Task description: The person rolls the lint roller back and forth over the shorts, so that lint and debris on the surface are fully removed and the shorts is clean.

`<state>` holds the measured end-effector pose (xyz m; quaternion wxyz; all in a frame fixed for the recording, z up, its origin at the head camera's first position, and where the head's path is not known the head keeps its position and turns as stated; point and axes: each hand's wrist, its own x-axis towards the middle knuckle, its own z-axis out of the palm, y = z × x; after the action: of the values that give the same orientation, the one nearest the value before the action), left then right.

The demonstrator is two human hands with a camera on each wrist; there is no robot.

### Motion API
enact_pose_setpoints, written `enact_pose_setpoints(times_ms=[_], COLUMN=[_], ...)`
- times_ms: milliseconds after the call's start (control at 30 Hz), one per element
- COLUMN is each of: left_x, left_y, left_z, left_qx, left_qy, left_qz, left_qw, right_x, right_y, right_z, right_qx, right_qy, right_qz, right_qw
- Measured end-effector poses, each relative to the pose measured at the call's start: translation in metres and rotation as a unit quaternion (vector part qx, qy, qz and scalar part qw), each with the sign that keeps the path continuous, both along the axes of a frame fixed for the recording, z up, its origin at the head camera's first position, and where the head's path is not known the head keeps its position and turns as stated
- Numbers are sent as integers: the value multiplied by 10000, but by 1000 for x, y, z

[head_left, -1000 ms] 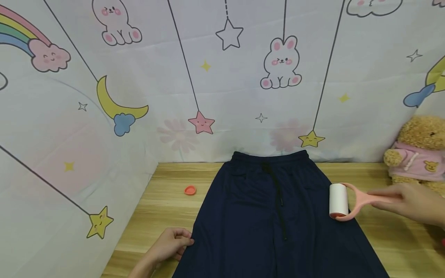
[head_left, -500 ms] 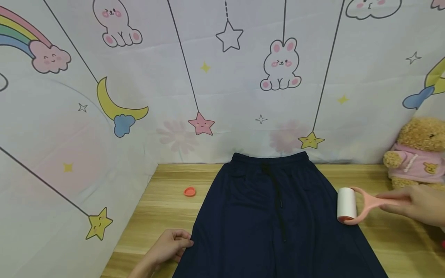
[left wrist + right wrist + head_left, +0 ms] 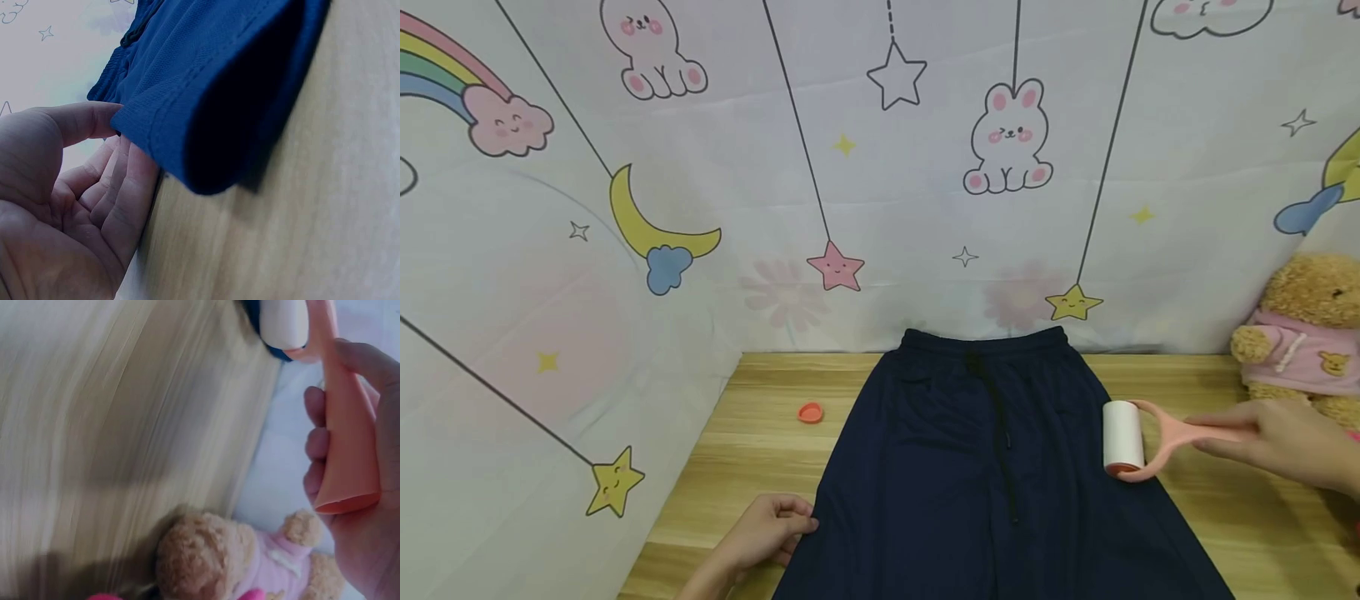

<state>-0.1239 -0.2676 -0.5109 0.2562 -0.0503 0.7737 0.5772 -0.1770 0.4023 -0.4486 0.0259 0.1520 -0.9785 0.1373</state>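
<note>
Navy drawstring shorts (image 3: 940, 467) lie spread on the wooden table, waistband toward the back wall. In the head view my left hand (image 3: 769, 530) is at their left edge. The left wrist view shows its thumb and fingers pinching the side of the fabric (image 3: 187, 106), where a leg opening gapes. My right hand (image 3: 1292, 442) grips the pink handle of a lint roller (image 3: 1176, 433), fingers wrapped round it in the right wrist view. The roller's white cylinder lies over the right edge of the shorts.
A small orange-red cap (image 3: 810, 412) lies on the table (image 3: 760, 450) left of the shorts. A teddy bear (image 3: 1300, 333) in a pink top sits at the back right, behind my right hand. A printed cloth backdrop (image 3: 910, 192) rises along the back and left.
The lint roller in my right hand moved right to the edge of the shorts, then back left onto the fabric. My left hand has stayed in place.
</note>
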Motion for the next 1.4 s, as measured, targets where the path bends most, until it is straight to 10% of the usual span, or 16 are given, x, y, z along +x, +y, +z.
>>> enact_pose_setpoints(times_ms=[767,1400], left_x=[0,2], left_y=[1,0], left_z=[3,4], left_qx=[75,49], left_qy=[35,28], left_qz=[0,9], left_qw=[10000,10000], right_x=[-11,-26], right_y=[-25,-70], right_z=[2,-32], right_qx=[-553,-1628], right_qy=[160,309], right_qz=[472,1451], right_qw=[9972,9754])
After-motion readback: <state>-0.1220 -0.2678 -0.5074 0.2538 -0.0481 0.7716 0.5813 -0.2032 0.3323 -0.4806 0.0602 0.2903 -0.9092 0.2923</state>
